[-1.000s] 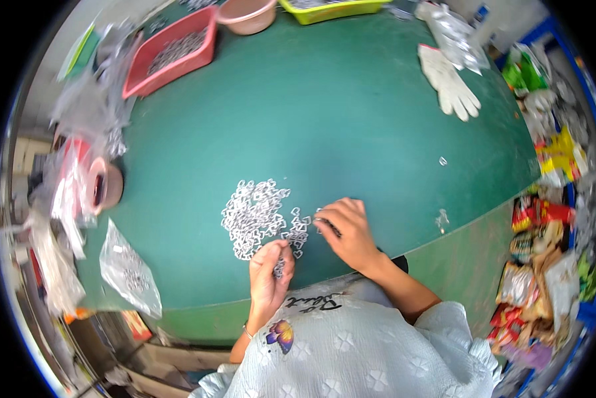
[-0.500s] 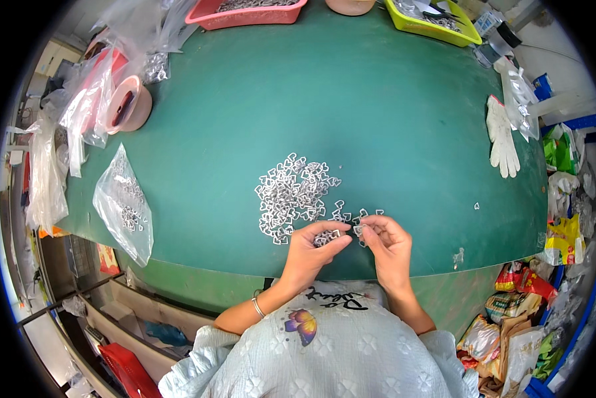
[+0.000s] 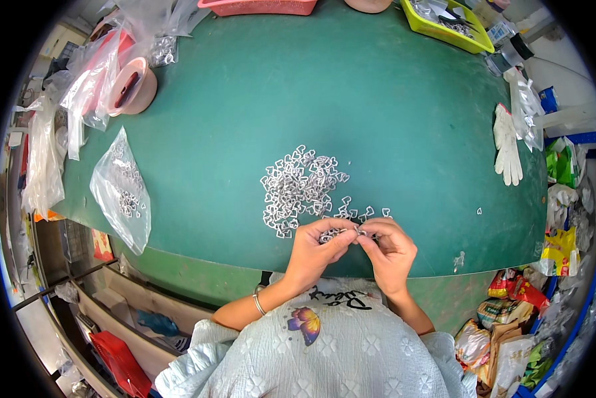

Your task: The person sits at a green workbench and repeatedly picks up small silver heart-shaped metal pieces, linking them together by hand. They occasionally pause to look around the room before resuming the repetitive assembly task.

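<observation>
A pile of silver heart-shaped metal rings (image 3: 298, 189) lies on the green table (image 3: 391, 119) just beyond my hands. Several loose rings (image 3: 346, 209) trail off to the right of the pile. My left hand (image 3: 316, 249) is curled around a small heap of the heart rings (image 3: 331, 234), with thumb and forefinger reaching to the right. My right hand (image 3: 389, 251) pinches at a few rings, its fingertips meeting those of the left hand. How the rings between the fingertips sit against each other is too small to tell.
On the left lie a clear bag (image 3: 122, 192) with more rings and a pink bowl (image 3: 133, 86). Along the far edge stand a pink tray (image 3: 258, 6) and a yellow-green tray (image 3: 444, 32). A white glove (image 3: 507, 146) rests on the right, near a lone ring (image 3: 479, 211).
My hands have come together; a gap showed between them before, and now the fingertips meet over the rings. The whole view has shifted slightly.
</observation>
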Demonstrator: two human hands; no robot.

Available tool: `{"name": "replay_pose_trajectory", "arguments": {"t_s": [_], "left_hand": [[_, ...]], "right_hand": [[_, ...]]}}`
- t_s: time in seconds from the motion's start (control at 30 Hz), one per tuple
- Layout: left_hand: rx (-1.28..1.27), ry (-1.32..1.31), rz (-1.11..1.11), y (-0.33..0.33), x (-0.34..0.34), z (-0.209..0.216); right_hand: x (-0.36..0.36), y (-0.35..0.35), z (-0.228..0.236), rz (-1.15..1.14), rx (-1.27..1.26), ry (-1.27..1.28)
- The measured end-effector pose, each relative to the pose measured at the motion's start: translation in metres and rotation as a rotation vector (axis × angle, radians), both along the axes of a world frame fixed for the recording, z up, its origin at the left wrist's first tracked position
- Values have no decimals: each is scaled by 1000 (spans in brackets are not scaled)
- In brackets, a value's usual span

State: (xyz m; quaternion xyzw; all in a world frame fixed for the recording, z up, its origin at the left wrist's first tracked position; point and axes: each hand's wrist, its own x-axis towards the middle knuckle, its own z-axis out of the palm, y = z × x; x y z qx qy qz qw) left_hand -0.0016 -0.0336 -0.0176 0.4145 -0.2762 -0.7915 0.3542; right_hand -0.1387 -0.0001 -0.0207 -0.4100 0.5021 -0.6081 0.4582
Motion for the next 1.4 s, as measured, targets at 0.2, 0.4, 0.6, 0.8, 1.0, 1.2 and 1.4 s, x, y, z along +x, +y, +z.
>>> {"name": "replay_pose_trajectory", "arguments": {"t_s": [0.2,0.4,0.6,0.8,1.0,1.2,1.4], "left_hand": [[94,65,-16,-3,2,4],[83,80,8,0,2,5],[98,157,-11,1,5,4],[151,334,-22,-1,6,8],[124,334,-22,0,6,9],[88,221,-34,2,6,7],[3,97,-10,1,5,17]], "right_hand": [[1,-1,10,-11,43,12],[-1,-1,12,-14,-101,359],[2,0,15,-6,-34,197],[-2,4,8,41,48,-214],[-4,2,12,129,77,-297],[-3,6,12,163,168,-304],[-2,4,15,185,208,-378]]}}
